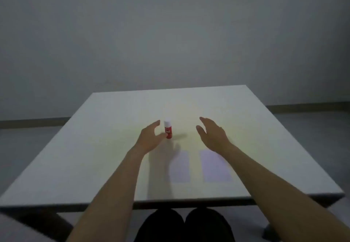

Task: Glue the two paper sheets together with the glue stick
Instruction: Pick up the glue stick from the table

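Nothing was actually gripped yet: the left hand was spread wide, fingers curled loosely right beside the red glue stick, thumb maybe just brushing it, hard to tell. That stick stood upright with its white cap on, mid-table. Right hand hung open too, empty, well clear of it. Two pale paper sheets lay flat side by side, apart, nearer the person on the white table.
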